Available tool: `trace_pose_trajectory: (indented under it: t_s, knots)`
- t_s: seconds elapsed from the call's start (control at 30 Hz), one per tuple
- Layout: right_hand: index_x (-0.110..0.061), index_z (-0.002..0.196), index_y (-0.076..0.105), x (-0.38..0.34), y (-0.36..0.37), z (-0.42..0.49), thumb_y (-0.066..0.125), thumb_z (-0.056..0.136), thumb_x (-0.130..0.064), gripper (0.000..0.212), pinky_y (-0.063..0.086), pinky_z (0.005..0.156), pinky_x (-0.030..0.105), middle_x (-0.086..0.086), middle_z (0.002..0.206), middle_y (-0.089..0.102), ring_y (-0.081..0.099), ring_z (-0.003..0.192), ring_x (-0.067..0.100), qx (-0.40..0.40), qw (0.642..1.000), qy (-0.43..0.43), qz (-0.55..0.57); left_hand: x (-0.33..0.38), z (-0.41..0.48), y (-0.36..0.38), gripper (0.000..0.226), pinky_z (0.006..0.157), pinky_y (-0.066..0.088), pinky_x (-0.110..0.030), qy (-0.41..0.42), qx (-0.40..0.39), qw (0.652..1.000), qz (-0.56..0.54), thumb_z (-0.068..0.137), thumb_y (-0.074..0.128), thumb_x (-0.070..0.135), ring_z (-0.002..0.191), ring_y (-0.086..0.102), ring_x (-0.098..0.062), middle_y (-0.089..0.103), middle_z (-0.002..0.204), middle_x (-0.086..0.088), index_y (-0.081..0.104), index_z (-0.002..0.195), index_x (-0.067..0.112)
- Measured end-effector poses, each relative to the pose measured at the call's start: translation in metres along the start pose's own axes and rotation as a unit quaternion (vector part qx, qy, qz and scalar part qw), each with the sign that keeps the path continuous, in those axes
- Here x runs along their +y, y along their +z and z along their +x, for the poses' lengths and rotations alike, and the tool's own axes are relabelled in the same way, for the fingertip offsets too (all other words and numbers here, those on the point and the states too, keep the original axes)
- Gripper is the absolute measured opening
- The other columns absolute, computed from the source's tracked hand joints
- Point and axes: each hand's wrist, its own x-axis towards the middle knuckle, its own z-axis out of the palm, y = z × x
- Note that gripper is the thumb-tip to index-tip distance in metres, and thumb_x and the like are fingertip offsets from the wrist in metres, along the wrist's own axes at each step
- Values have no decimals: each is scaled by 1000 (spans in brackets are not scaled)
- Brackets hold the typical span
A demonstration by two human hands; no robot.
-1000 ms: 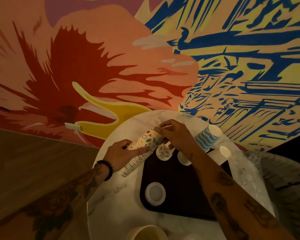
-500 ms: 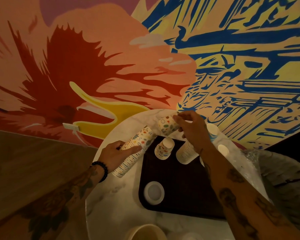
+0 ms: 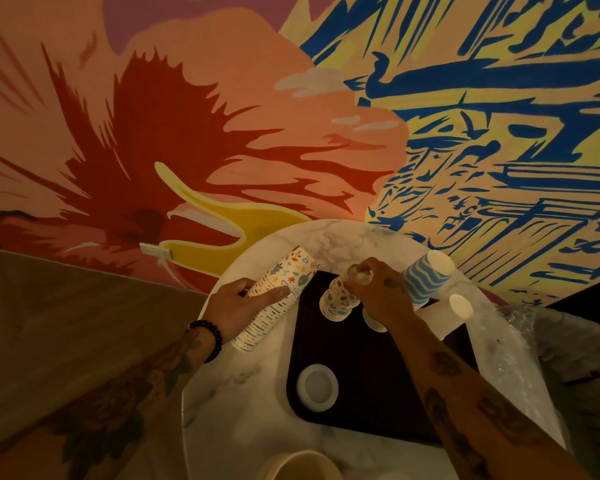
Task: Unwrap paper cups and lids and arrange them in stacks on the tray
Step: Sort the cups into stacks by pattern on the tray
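A dark tray lies on a round marble table. My left hand grips a long stack of patterned paper cups, held slanted above the table's left part. My right hand holds the top of a short upside-down stack of patterned cups standing on the tray's far end. A white cup peeks out under my right wrist. A white lid lies on the near part of the tray.
A stack of blue wave-patterned cups leans at the tray's far right, with a small white cup beside it. Clear plastic wrap lies at the table's right edge. A cream cup rim shows at the bottom. A painted wall stands behind.
My right hand pulled one patterned cup off the long stack, carried it right and set it down over the patterned cup on the tray. My left hand kept holding the long stack.
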Motion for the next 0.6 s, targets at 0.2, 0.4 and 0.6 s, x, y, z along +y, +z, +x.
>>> trace_pose_trajectory:
  t_s: [0.2,0.4,0.6]
  knots:
    - [-21,104,65,-4,-4,-2,67,92,-42,24,43,85,31,-5,116,55,55,104,15,0,998,10,68,6,-1,2,61,74,57,-30,12,-9,1000,-1,58,76,75,86,70,-10,74,95,9,70,97,28]
    - [-28,109,62,-43,-29,-5,63,90,-59,36,53,58,28,-11,103,69,71,71,13,-128,964,33,229,19,-4,15,74,67,51,-24,33,-31,999,8,46,75,83,84,69,-9,72,95,9,68,97,28]
    - [-28,114,61,-44,-23,-9,72,86,-51,39,57,59,26,-3,104,71,73,74,15,-131,957,25,258,23,-7,23,81,70,52,-25,74,-48,995,48,45,68,89,85,67,-8,70,94,9,67,99,28]
